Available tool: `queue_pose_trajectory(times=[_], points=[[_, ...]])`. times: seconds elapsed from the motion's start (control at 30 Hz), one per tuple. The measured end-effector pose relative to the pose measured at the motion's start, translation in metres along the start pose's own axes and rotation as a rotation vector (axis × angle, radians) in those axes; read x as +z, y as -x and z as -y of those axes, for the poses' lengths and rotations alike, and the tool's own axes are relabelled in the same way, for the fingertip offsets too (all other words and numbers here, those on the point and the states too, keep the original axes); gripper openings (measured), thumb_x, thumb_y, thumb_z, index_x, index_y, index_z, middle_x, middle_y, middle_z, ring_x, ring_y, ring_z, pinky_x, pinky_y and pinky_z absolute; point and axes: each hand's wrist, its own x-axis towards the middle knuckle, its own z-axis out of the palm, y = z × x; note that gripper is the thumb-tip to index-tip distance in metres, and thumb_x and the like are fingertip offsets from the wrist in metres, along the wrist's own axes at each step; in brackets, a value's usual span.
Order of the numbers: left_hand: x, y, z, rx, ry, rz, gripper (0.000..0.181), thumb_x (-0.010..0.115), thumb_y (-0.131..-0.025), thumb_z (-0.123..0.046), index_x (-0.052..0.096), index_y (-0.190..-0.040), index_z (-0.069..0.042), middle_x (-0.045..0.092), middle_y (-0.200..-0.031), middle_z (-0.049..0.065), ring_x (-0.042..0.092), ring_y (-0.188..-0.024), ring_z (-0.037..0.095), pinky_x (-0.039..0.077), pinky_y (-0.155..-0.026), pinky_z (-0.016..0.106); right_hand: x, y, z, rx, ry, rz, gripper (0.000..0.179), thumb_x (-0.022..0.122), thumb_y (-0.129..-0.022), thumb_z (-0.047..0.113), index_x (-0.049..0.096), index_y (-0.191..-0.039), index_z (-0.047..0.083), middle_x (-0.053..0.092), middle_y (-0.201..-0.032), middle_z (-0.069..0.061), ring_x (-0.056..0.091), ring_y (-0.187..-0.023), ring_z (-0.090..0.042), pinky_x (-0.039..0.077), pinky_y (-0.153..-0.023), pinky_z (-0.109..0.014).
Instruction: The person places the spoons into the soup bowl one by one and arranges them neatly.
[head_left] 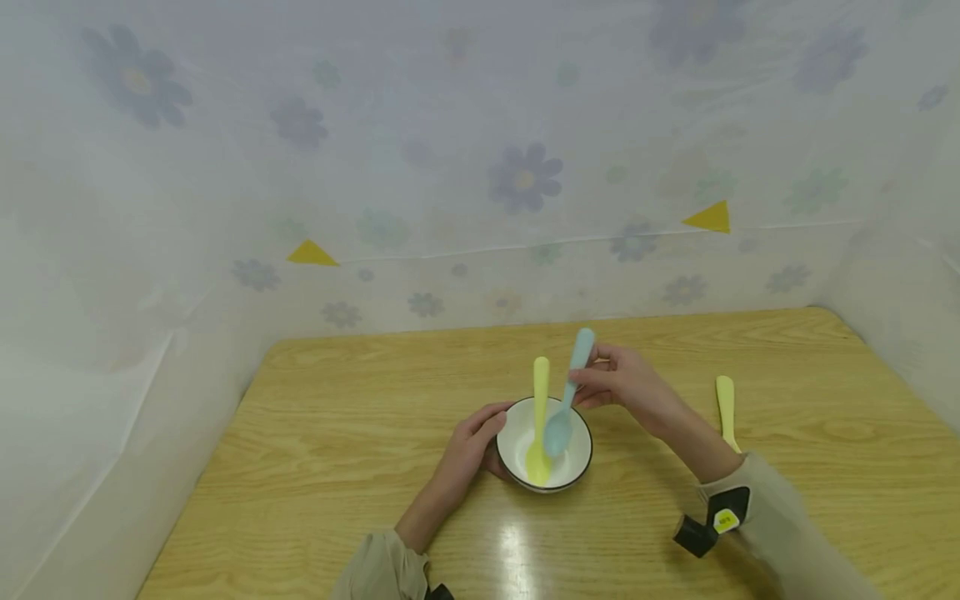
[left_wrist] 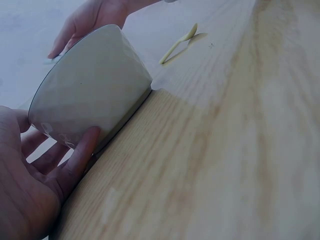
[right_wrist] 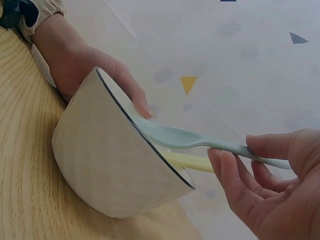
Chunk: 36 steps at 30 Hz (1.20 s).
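A white bowl (head_left: 512, 446) with a dark rim stands on the wooden table. My left hand (head_left: 467, 454) holds it at its left side, thumb up by the rim and fingers against the outer wall (left_wrist: 90, 85). Inside leans a yellow spoon (head_left: 541, 392), its head on the bottom and its handle rising past the far rim. My right hand (head_left: 633, 392) pinches a light blue spoon (head_left: 580, 354) by the handle between thumb and fingers. That spoon's head points down into the bowl, beside the yellow one. In the right wrist view, the blue spoon (right_wrist: 185, 139) crosses the rim.
Another yellow spoon (head_left: 724, 404) lies on the table (head_left: 360, 467) to the right, partly hidden behind my right forearm. Behind the table's far edge hangs a pale flowered sheet (head_left: 420, 192) with two yellow triangles. Similar sheeting closes off both sides.
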Motion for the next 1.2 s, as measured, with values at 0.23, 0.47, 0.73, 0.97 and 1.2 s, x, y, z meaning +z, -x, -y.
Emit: queue_pose_trajectory(times=[0.23,0.47,0.73,0.97,1.2], points=[[-0.001,-0.001,0.001,0.001,-0.011,0.007,0.041,0.055,-0.108,-0.030,0.065,-0.138,-0.004,0.064,-0.139,0.010,0.052,-0.134,0.021,0.038,-0.115,0.039,0.002,-0.003,-0.003,0.002,-0.007,0.015,0.018,0.067,-0.101,0.009,0.058,-0.105,-0.005,0.075,-0.088,-0.012,0.075,-0.080,-0.021,0.062,-0.077,-0.038],[-0.001,-0.002,0.001,0.001,0.002,0.010,0.041,0.055,-0.108,-0.029,0.065,-0.138,-0.004,0.063,-0.139,0.011,0.053,-0.131,0.019,0.043,-0.110,0.034,0.002,-0.003,-0.005,-0.007,0.089,0.018,0.026,0.067,-0.101,0.010,0.063,-0.109,-0.013,0.075,-0.091,-0.015,0.074,-0.082,-0.023,0.062,-0.078,-0.039],[0.000,-0.001,0.002,0.005,0.011,-0.006,0.040,0.056,-0.107,-0.026,0.065,-0.138,-0.002,0.063,-0.140,0.011,0.052,-0.131,0.019,0.044,-0.105,0.029,-0.002,0.000,-0.002,-0.018,0.157,0.008,0.034,0.065,-0.102,0.013,0.060,-0.117,-0.017,0.073,-0.099,-0.020,0.073,-0.089,-0.026,0.060,-0.084,-0.046],[-0.001,-0.002,0.002,0.007,0.007,-0.008,0.040,0.056,-0.107,-0.027,0.065,-0.138,-0.002,0.063,-0.140,0.011,0.051,-0.134,0.021,0.038,-0.112,0.035,-0.011,0.001,0.003,-0.023,0.189,0.001,0.037,0.062,-0.105,0.018,0.059,-0.120,-0.016,0.072,-0.103,-0.021,0.073,-0.091,-0.026,0.060,-0.084,-0.043],[-0.001,-0.002,0.002,0.005,0.004,-0.003,0.040,0.056,-0.108,-0.027,0.065,-0.138,-0.003,0.063,-0.140,0.011,0.051,-0.134,0.021,0.038,-0.113,0.035,-0.028,0.006,0.011,-0.047,0.192,-0.029,0.032,0.059,-0.107,0.018,0.061,-0.118,-0.012,0.072,-0.102,-0.018,0.072,-0.091,-0.022,0.060,-0.085,-0.042]])
